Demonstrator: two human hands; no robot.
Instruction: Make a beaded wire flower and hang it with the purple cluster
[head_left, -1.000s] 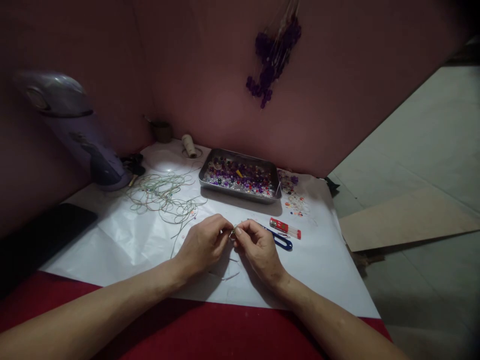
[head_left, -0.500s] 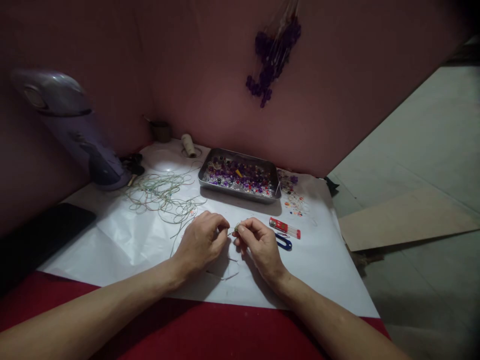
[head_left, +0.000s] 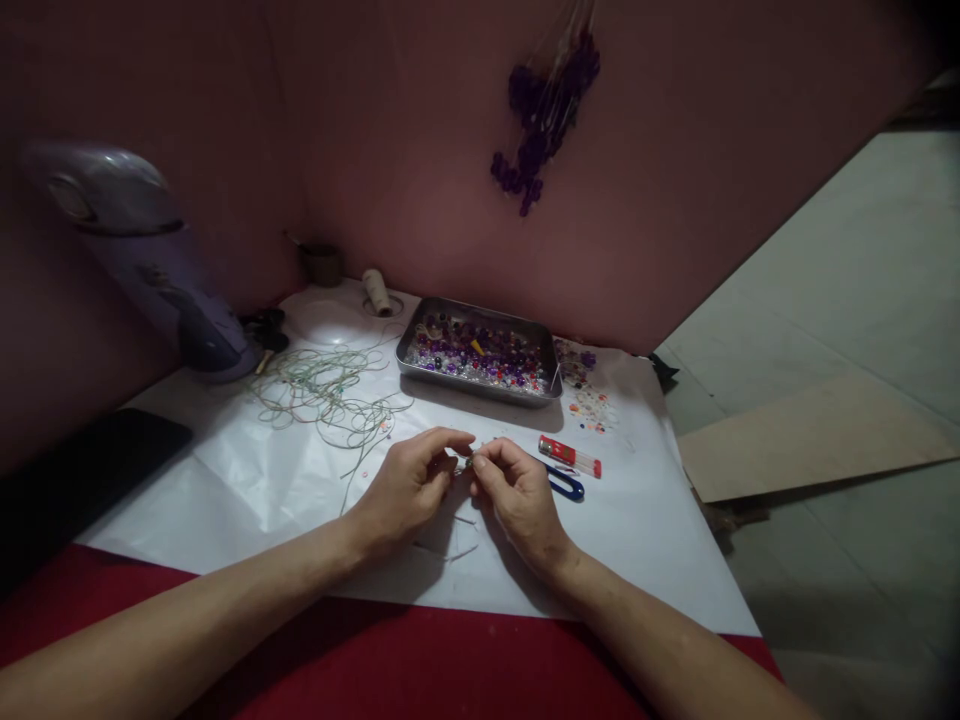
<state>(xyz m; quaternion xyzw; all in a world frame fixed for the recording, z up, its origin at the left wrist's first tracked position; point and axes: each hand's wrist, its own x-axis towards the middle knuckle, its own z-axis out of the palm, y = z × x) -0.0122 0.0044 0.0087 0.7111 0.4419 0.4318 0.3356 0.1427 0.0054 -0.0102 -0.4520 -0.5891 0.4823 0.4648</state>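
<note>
Over the white sheet [head_left: 300, 500], my two hands meet at a small dark green knotted or beaded piece [head_left: 469, 461] on thin cord. My right hand [head_left: 521, 500] pinches this piece between thumb and forefinger. My left hand [head_left: 405, 480] is just left of it, forefinger reaching over the piece and thumb lower, with thin cord at the fingertips; its other fingers are partly hidden. Blue-handled scissors [head_left: 568, 486] lie beside my right hand, partly behind it. A red lighter [head_left: 570, 455] rests just beyond them. Cut cord ends [head_left: 450, 555] lie below my hands.
A metal tray [head_left: 480, 397] of mixed beads stands behind my hands, with loose beads [head_left: 589, 410] to its right. Tangled green cord [head_left: 322, 390] spreads at left. A purple flask [head_left: 165, 270], a thread spool [head_left: 377, 291] and a black flat object [head_left: 97, 460] stand or lie around.
My left forefinger has lifted and stretched right, over the small piece, and its tip has parted from the thumb. My right hand keeps its pinch in nearly the same place.
</note>
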